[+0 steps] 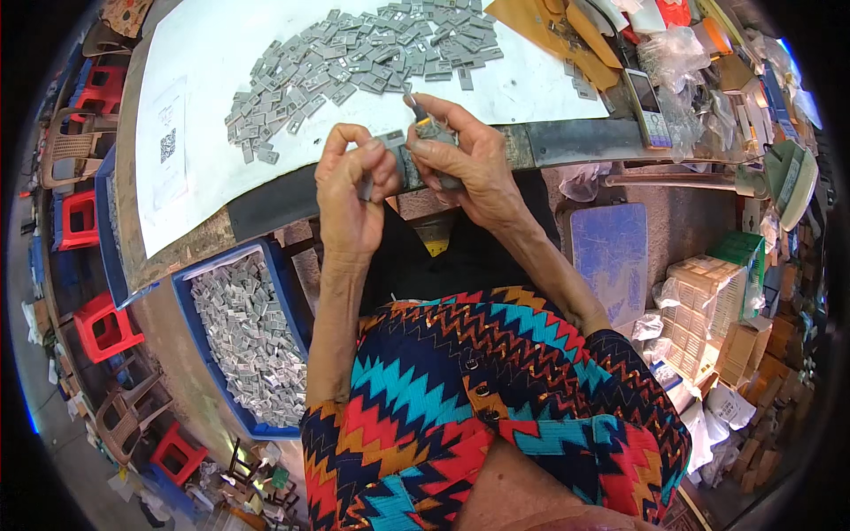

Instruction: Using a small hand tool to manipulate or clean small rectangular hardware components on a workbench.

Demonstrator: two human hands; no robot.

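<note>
Your left hand (352,181) is closed, fingers curled in toward the thumb, with a small grey piece (366,188) showing at their underside. Your right hand (465,159) grips a slim hand tool (420,112) with a dark shaft and a yellow band, its thin tip pointing away from you; more grey shows under that palm, too hidden to identify. Both hands are near each other, over the front edge of the tabletop (575,150).

From here, a slip of the tool could catch your bare left fingers, since they are close by and ungloved. A loosened pinch might drop the piece into your lap or onto the floor, because you work right at the edge. The heap of flat grey parts (354,57) is loose and overlapping, so a brushing wrist could scatter it.

The heap lies on a white sheet (199,106) covering most of the tabletop; a mobile phone (649,108) rests near the right edge, by clear plastic bags (673,57). Below, to your left, a blue crate (286,288) holds many similar grey pieces (248,336). Red stools (106,326) stand farther left; cream slatted crates (704,305) and a cardboard box (748,350) crowd the right.
</note>
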